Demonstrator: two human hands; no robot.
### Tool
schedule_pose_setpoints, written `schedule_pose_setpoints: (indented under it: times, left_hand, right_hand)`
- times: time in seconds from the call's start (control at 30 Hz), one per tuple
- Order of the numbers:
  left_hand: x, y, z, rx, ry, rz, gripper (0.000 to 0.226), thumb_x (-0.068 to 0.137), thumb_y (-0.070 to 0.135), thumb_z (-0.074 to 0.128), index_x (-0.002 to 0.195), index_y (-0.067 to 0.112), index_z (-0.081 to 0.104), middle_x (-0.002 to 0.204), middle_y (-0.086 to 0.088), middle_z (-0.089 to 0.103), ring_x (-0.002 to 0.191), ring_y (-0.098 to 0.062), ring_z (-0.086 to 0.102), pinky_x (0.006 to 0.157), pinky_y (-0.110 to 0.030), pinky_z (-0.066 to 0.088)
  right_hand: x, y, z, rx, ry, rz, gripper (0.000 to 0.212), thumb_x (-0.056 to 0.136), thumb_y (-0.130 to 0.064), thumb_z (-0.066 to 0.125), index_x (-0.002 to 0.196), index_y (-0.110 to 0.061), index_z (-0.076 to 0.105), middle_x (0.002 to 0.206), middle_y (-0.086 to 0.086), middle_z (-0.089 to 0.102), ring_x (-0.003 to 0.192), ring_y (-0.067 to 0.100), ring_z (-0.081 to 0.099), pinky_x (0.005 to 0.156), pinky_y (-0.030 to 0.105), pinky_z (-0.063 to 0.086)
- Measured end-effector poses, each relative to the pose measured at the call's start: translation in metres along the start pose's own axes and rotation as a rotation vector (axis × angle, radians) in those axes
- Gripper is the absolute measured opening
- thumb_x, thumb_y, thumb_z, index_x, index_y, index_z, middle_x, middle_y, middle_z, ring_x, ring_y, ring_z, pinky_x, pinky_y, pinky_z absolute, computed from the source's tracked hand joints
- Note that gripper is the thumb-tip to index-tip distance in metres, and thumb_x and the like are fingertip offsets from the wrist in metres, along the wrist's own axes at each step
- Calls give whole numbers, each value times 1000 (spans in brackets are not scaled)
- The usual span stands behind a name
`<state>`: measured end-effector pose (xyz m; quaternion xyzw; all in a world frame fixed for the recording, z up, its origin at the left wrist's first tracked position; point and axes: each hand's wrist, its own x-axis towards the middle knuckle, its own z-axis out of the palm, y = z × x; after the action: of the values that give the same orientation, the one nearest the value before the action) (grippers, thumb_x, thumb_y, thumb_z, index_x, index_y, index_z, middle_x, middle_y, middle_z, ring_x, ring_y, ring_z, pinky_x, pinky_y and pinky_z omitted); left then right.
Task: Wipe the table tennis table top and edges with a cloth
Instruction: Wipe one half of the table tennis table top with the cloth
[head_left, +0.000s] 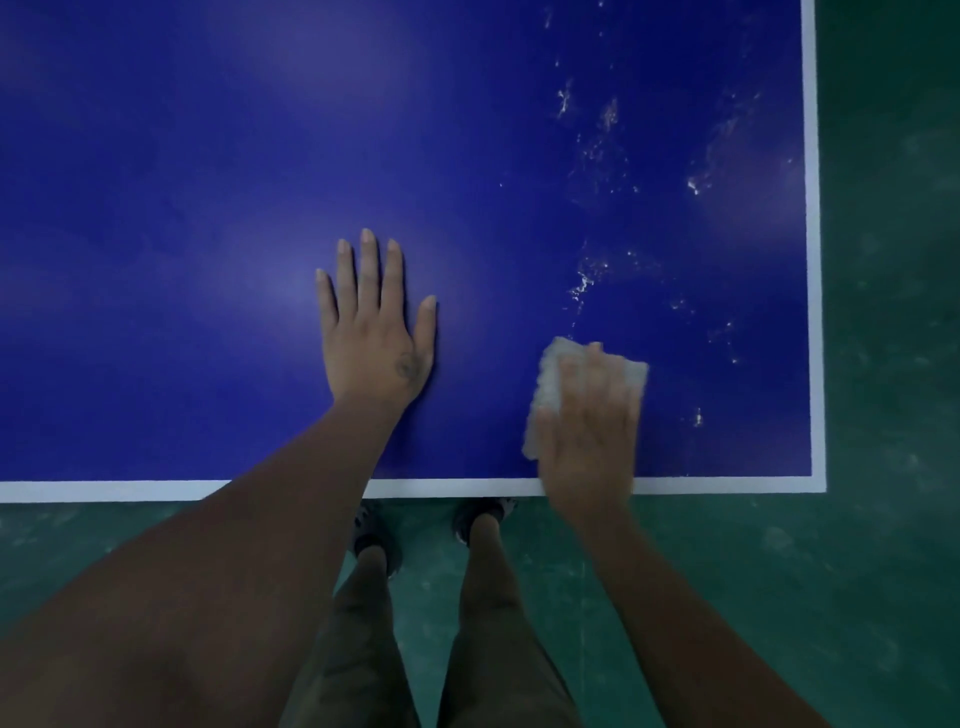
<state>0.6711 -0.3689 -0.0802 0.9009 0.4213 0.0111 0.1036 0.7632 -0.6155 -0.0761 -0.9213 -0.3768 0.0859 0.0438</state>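
The blue table tennis table (182, 182) fills the upper view, with white lines along its near edge (130, 491) and right edge (813, 260). My left hand (376, 327) lies flat on the top, fingers straight and spread. My right hand (589, 431), blurred, presses a pale folded cloth (548, 384) onto the top close to the near edge; its fingers lie flat over the cloth. White dusty smudges (584, 283) speckle the right part of the top, beyond the cloth.
Green floor (883, 519) lies below the near edge and to the right of the table. My legs and dark shoes (371, 530) stand right at the near edge, partly under it.
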Motion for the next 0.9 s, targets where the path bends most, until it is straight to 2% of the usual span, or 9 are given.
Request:
schedule_pose_setpoints:
  times: [0.13, 0.23, 0.3, 0.4, 0.5, 0.6, 0.73, 0.83, 0.9]
  left_hand:
    - [1, 1, 3, 26, 4, -13, 74, 114, 60, 21, 174, 17, 13, 182, -6, 6, 168, -30, 0, 136, -55, 4]
    - [2, 2, 3, 9, 6, -17, 73, 114, 59, 22, 174, 18, 15, 182, -6, 7, 169, -29, 0, 136, -54, 3]
    - [1, 1, 3, 8, 4, -25, 73, 114, 58, 23, 174, 18, 16, 182, -5, 8, 169, -29, 0, 136, -54, 3]
    - [1, 2, 3, 12, 7, -32, 73, 113, 58, 23, 173, 17, 17, 182, -6, 9, 169, -29, 0, 136, -54, 4]
    - [3, 3, 5, 12, 17, -33, 73, 113, 58, 25, 173, 17, 18, 182, -7, 10, 169, -29, 1, 135, -55, 5]
    - [2, 3, 5, 6, 30, -28, 72, 113, 56, 27, 173, 17, 19, 182, -7, 11, 169, -29, 2, 135, -56, 6]
    - [2, 2, 5, -5, 77, -15, 71, 113, 53, 33, 172, 16, 24, 181, -7, 16, 168, -30, 6, 135, -55, 8]
    - [2, 2, 7, -10, 89, -15, 70, 113, 51, 36, 171, 15, 27, 180, -7, 17, 168, -30, 7, 135, -55, 8]
    - [2, 3, 8, -8, 91, -17, 70, 112, 51, 38, 171, 15, 27, 180, -7, 18, 168, -30, 7, 135, -55, 8]
  right_hand:
    - [37, -54, 4, -8, -42, -168, 65, 115, -49, 31, 172, -22, 14, 180, 6, 3, 166, 29, -1, 133, 55, 9]
    - [57, -37, 1, -23, -60, -233, 64, 115, -50, 28, 172, -24, 14, 180, 3, 3, 166, 27, -1, 133, 55, 9]
    - [60, -3, -5, -25, -49, -209, 64, 115, -49, 29, 172, -23, 15, 180, 4, 5, 166, 28, 3, 132, 58, 13]
    - [54, 55, -15, -15, 22, -67, 63, 115, -42, 40, 170, -14, 23, 178, 12, 14, 165, 35, 12, 129, 64, 18]
    - [52, 64, -20, -61, -9, 14, 66, 114, -43, 36, 171, -13, 18, 177, 16, 13, 164, 39, 9, 129, 65, 16]
    - [69, 23, -17, -46, -43, -54, 67, 115, -47, 29, 172, -17, 12, 179, 13, 6, 165, 37, 5, 132, 61, 9]
    - [112, -22, -9, 0, -28, -219, 65, 115, -48, 32, 172, -21, 16, 180, 6, 8, 166, 30, 4, 133, 55, 11]
    - [131, -5, -12, -7, -28, -241, 63, 115, -49, 30, 171, -23, 18, 180, 4, 10, 166, 28, 6, 133, 56, 12]
    - [136, 27, -17, -11, -5, -195, 62, 116, -48, 31, 171, -22, 20, 179, 6, 13, 166, 29, 9, 132, 58, 13]
